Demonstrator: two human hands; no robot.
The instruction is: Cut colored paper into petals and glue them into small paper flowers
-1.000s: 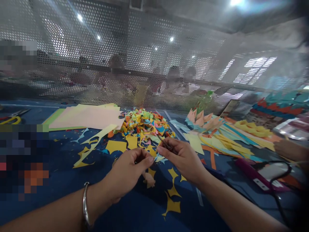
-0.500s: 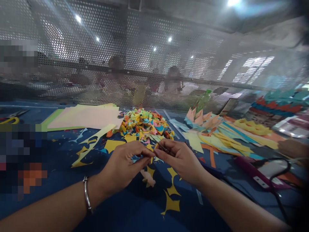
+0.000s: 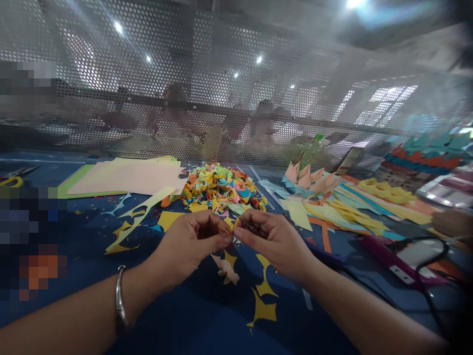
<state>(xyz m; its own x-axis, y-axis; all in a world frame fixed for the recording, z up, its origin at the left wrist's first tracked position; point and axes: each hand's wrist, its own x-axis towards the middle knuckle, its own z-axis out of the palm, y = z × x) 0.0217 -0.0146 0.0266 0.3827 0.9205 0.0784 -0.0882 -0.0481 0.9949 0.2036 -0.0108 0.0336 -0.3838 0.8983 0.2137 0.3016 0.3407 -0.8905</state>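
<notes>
Over the middle of the table my left hand [image 3: 199, 239] is closed, thumb and fingers pinched on a small yellow paper piece [image 3: 232, 228] that they mostly hide. Its fingertips meet those of my right hand [image 3: 271, 241]. That hand is closed too, with a slim pointed metal tool [image 3: 242, 220] in its fingers. The tool's tip points away from me; its kind I cannot make out. Below the hands lie a pale pink paper cutout [image 3: 227, 270] and yellow paper offcuts [image 3: 265, 310].
Behind the hands rises a heap of coloured paper scraps [image 3: 221, 187]. Paper sheets [image 3: 129, 177] are stacked to its left. Yellow-handled scissors [image 3: 13, 181] lie far left. Folded paper crowns [image 3: 310, 177], strips and a purple power strip [image 3: 395, 264] are right. A perforated metal panel [image 3: 221, 108] closes the back.
My left hand has turned slightly, and its fingers have curled closer over the yellow paper piece, now less visible. My right hand stays nearly still with the metal tool.
</notes>
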